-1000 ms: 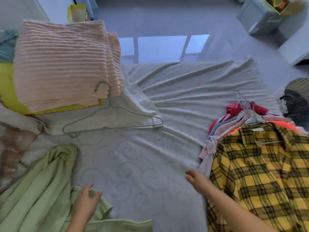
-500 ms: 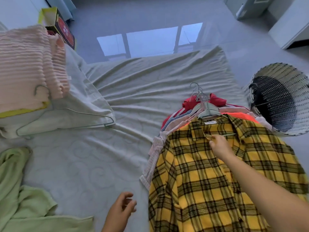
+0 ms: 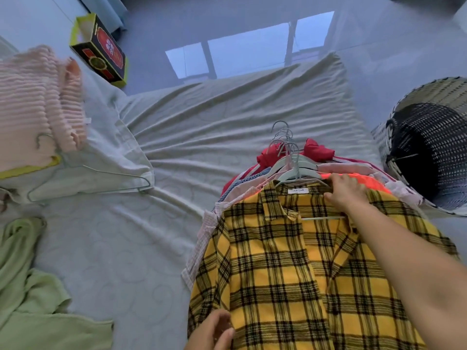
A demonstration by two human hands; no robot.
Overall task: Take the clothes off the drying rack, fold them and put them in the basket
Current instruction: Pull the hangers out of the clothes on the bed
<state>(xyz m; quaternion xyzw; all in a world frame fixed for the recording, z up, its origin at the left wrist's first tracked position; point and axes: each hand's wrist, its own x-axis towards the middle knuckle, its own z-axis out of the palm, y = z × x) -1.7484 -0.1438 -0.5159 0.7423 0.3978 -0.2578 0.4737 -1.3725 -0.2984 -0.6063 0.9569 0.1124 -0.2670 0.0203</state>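
Shirt point(image 3: 278, 274) one in right hand point(image 3: 346, 192), basket point(image 3: 434, 147) one

Yellow-black plaid shirt point(image 3: 290, 261) (green garment point(image 3: 27, 299) aside)

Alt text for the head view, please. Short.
The right-hand grip holds a yellow plaid shirt by its collar, atop a pile of hangered clothes on a pale sheet; the left-hand grip lies open at the shirt's lower edge. A woven basket sits to the right; folded pink knitwear and a green garment lie to the left.
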